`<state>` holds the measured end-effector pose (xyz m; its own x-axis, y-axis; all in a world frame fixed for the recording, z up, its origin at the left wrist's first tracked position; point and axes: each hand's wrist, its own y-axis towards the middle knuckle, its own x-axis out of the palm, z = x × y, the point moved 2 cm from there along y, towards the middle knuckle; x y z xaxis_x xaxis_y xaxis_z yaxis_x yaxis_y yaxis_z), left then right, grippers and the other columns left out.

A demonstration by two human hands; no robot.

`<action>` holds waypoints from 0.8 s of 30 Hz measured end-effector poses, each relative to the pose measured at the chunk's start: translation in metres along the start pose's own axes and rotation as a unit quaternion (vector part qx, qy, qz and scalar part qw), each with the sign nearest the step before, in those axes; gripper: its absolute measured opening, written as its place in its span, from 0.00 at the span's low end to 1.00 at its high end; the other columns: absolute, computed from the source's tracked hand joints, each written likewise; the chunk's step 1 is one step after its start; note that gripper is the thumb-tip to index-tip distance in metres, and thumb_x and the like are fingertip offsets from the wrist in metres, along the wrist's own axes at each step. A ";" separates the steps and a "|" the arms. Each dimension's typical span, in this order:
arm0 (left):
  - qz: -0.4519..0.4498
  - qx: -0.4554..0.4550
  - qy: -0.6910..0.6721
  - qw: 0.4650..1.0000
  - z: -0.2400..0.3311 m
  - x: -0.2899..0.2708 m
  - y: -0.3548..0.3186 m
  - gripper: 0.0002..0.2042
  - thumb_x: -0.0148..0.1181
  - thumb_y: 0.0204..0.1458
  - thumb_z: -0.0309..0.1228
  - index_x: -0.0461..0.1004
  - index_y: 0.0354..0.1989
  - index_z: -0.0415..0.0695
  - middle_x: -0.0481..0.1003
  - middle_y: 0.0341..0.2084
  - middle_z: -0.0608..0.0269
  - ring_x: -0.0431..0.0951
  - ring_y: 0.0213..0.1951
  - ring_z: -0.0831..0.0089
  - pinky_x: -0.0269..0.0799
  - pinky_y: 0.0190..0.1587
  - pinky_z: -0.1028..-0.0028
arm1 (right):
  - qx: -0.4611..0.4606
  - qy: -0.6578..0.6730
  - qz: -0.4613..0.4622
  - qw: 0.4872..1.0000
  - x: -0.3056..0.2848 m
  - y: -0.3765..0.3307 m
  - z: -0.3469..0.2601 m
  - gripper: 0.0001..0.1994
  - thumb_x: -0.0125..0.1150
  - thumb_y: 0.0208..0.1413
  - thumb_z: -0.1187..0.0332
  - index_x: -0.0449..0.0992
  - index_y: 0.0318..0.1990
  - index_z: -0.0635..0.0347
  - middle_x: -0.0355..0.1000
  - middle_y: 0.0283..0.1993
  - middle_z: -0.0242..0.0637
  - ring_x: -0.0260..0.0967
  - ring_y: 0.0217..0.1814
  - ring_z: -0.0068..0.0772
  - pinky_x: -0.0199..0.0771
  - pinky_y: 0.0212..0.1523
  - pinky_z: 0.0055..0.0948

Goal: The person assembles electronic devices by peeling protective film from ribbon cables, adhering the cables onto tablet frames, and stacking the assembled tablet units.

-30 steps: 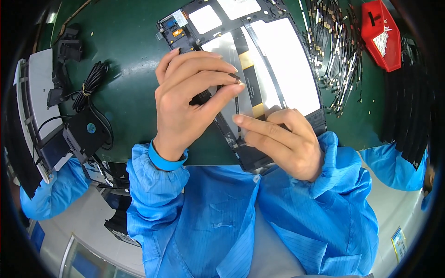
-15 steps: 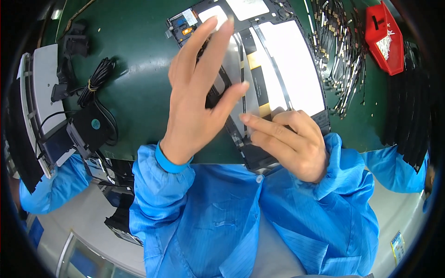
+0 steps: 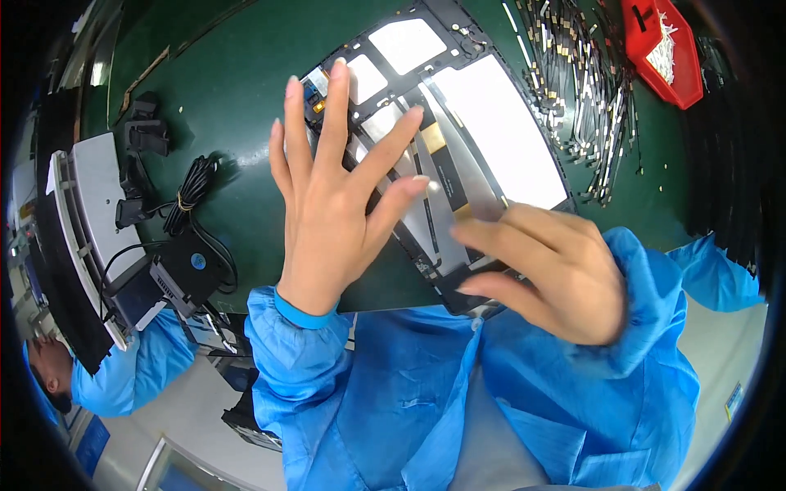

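An opened tablet housing (image 3: 458, 29), black-framed with white panels and thin ribbon cables, lies tilted on the green table before me. My left hand (image 3: 332, 192) is spread over its left side, fingers apart, the fingertips at the left and middle of the housing. A narrow black cable strip (image 3: 429, 217) runs down the middle below my left thumb. Over the lower right part is my right hand (image 3: 561, 266), slightly blurred, thumb and index finger apart with nothing visible between them. Its fingers hide part of the housing's lower end.
To the right lies a loose heap of thin black-and-silver cables (image 3: 573, 90). Beyond it stands a red tray (image 3: 688, 69) with small white pieces. On the left are a coiled black cord (image 3: 194, 192), a black box (image 3: 196, 262) and a pale curved panel (image 3: 102, 176). Other people's blue sleeves show at both sides.
My left hand has lowered and spread its fingers over the housing. My right hand has shifted right and down, its thumb parting from the index finger. The whole view has shifted slightly.
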<state>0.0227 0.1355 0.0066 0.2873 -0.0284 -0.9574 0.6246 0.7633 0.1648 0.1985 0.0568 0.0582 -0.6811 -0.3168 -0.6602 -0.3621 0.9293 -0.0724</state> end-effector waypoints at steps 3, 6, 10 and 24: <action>-0.007 -0.032 -0.044 0.998 0.006 0.000 0.000 0.22 0.57 0.47 0.48 0.72 0.52 0.60 0.47 0.65 0.52 0.40 0.66 0.46 0.34 0.63 0.51 | 0.012 -0.097 -0.003 0.995 0.017 0.005 0.004 0.28 0.63 0.44 0.55 0.68 0.52 0.62 0.71 0.27 0.39 0.70 0.28 0.39 0.71 0.31 0.29; 0.002 -0.051 -0.076 0.996 0.006 0.003 -0.004 0.25 0.62 0.42 0.47 0.72 0.52 0.60 0.46 0.65 0.52 0.39 0.66 0.46 0.32 0.63 0.50 | -0.015 -0.155 -0.003 0.988 0.028 -0.003 0.000 0.31 0.61 0.45 0.51 0.67 0.54 0.59 0.66 0.20 0.32 0.66 0.22 0.32 0.67 0.26 0.27; 0.021 -0.064 -0.093 0.993 0.009 0.002 -0.003 0.27 0.64 0.42 0.45 0.69 0.55 0.60 0.43 0.66 0.50 0.37 0.66 0.45 0.33 0.63 0.51 | -0.036 -0.218 -0.040 0.975 0.039 -0.027 -0.009 0.32 0.60 0.44 0.49 0.68 0.55 0.58 0.60 0.17 0.29 0.60 0.18 0.24 0.61 0.23 0.23; 0.080 -0.129 -0.320 0.935 0.021 0.017 -0.029 0.31 0.63 0.44 0.31 0.60 0.61 0.52 0.36 0.65 0.40 0.34 0.65 0.40 0.38 0.63 0.53 | -0.048 -0.247 0.025 0.968 0.056 -0.032 -0.004 0.33 0.59 0.45 0.47 0.66 0.55 0.60 0.66 0.16 0.29 0.65 0.19 0.27 0.65 0.26 0.25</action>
<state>0.0247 0.0987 -0.0096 0.7893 -0.2173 -0.5742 0.3637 0.9190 0.1522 0.1694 0.0089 0.0268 -0.3209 -0.1205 -0.9394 -0.4097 0.9119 0.0230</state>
